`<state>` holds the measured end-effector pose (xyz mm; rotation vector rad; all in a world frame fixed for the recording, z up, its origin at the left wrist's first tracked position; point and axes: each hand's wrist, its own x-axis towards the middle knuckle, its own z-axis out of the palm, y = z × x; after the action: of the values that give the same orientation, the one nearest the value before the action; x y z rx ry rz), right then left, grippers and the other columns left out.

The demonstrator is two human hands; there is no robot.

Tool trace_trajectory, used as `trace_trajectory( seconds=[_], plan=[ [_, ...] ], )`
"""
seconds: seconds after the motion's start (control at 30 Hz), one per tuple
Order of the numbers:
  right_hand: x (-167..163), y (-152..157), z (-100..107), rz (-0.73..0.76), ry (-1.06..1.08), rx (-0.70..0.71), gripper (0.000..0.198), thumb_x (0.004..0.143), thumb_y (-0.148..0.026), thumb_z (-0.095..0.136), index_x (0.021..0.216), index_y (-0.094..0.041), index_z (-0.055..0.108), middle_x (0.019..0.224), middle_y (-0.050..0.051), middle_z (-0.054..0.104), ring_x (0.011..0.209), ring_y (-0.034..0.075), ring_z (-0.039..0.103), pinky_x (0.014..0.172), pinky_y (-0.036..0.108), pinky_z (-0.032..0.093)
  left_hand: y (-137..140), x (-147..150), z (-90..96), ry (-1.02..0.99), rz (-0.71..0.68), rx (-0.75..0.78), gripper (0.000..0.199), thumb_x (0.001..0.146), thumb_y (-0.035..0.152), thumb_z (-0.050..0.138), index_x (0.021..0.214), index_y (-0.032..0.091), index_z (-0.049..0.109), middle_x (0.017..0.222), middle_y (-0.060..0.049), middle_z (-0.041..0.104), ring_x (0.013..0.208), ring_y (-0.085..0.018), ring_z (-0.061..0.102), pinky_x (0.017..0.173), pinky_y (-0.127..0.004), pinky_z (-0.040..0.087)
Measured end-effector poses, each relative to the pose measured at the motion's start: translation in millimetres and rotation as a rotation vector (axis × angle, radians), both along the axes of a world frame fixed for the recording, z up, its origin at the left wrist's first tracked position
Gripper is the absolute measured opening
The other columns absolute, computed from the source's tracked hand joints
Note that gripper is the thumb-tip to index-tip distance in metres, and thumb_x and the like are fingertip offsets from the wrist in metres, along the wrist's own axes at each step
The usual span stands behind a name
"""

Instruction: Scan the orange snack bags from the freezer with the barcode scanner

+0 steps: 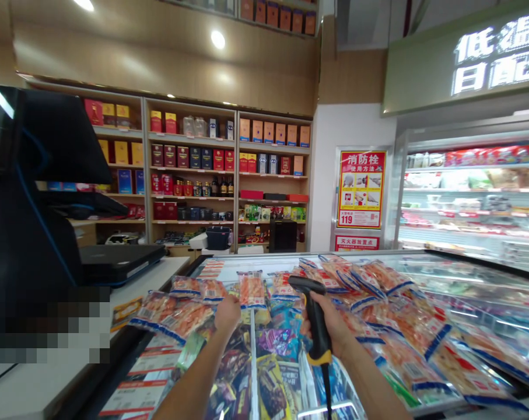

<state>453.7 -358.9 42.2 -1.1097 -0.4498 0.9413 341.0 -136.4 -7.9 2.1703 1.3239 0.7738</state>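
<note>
My right hand (333,326) is wrapped round the handle of a black and yellow barcode scanner (319,332). Its head points forward and to the left, and a cable hangs from the handle. At the middle, my left hand (227,314) is closed at the lower left edge of a clear packet of orange-pink food (252,289), its fingertips partly hidden. Similar packets with blue edges lie to the left, such as one near the rim (159,312), and a large heap of packets (404,326) spreads to the right. Below my arms, colourful bagged goods (275,385) show through the freezer glass.
The freezer's dark rim (128,350) borders a white counter (67,373) with a black box (119,259) and a monitor (63,134). Shelves of boxed goods (194,157) stand behind. A lit chiller (469,198) is at the right, beside a red poster (361,189).
</note>
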Motion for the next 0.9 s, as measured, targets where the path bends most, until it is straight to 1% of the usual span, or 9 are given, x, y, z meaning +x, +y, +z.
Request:
trace_trajectory(
  seconds=[0.2, 0.3, 0.4, 0.57, 0.7, 0.8, 0.9],
  plan=[
    [-42, 20, 19, 0.144, 0.038, 0.034, 0.033, 0.068, -0.046, 0.046, 0.065, -0.013, 0.051, 0.046, -0.001, 0.052, 0.035, 0.008, 0.045, 0.033, 0.019, 0.037, 7, -59, 15.1, -0.001, 0.070, 0.092, 0.022, 0.078, 0.030, 0.043, 0.087, 0.013, 0.055, 0.086, -0.003, 0.058, 0.080, -0.014, 0.054, 0.071, -0.034, 0.043],
    [-58, 30, 26, 0.200, 0.039, 0.042, 0.032, 0.068, -0.045, 0.046, 0.069, -0.013, 0.051, 0.047, -0.001, 0.052, 0.034, 0.007, 0.045, 0.032, 0.019, 0.036, 11, -78, 19.0, -0.001, 0.105, 0.126, 0.022, 0.078, 0.030, 0.043, 0.084, 0.013, 0.056, 0.082, -0.003, 0.059, 0.079, -0.013, 0.054, 0.072, -0.034, 0.042],
    [-68, 38, 30, 0.234, 0.038, 0.069, 0.030, 0.069, -0.044, 0.046, 0.071, -0.015, 0.050, 0.047, -0.002, 0.052, 0.034, 0.007, 0.044, 0.032, 0.019, 0.037, 14, -90, 18.6, 0.003, 0.125, 0.135, 0.022, 0.078, 0.030, 0.043, 0.083, 0.013, 0.056, 0.082, -0.003, 0.059, 0.079, -0.013, 0.055, 0.072, -0.034, 0.042],
    [-70, 44, 32, 0.250, 0.031, 0.083, 0.029, 0.068, -0.044, 0.047, 0.072, -0.016, 0.048, 0.048, -0.003, 0.051, 0.035, 0.007, 0.045, 0.033, 0.019, 0.038, 16, -95, 16.8, 0.014, 0.149, 0.137, 0.023, 0.077, 0.031, 0.043, 0.086, 0.013, 0.055, 0.085, -0.003, 0.058, 0.080, -0.013, 0.054, 0.072, -0.034, 0.042],
    [-65, 42, 32, 0.222, 0.004, 0.075, 0.029, 0.068, -0.044, 0.047, 0.071, -0.015, 0.049, 0.047, -0.003, 0.051, 0.036, 0.008, 0.046, 0.032, 0.019, 0.037, 18, -98, 19.0, 0.031, 0.194, 0.133, 0.023, 0.077, 0.031, 0.043, 0.087, 0.014, 0.055, 0.086, -0.003, 0.058, 0.077, -0.013, 0.055, 0.071, -0.033, 0.043],
    [-58, 40, 31, 0.183, -0.015, 0.082, 0.029, 0.067, -0.044, 0.048, 0.068, -0.015, 0.048, 0.047, -0.003, 0.051, 0.036, 0.008, 0.046, 0.033, 0.020, 0.037, 24, -105, 22.9, 0.033, 0.235, 0.153, 0.019, 0.077, 0.025, 0.042, 0.086, 0.015, 0.056, 0.085, -0.005, 0.060, 0.078, -0.015, 0.055, 0.070, -0.032, 0.042],
    [-50, 38, 31, 0.129, -0.033, 0.066, 0.029, 0.068, -0.043, 0.048, 0.068, -0.015, 0.049, 0.047, -0.002, 0.052, 0.037, 0.008, 0.047, 0.033, 0.020, 0.037, 30, -117, 28.8, 0.032, 0.281, 0.196, 0.022, 0.074, 0.017, 0.039, 0.084, 0.017, 0.059, 0.084, -0.008, 0.062, 0.079, -0.020, 0.056, 0.067, -0.030, 0.040]
  ],
)
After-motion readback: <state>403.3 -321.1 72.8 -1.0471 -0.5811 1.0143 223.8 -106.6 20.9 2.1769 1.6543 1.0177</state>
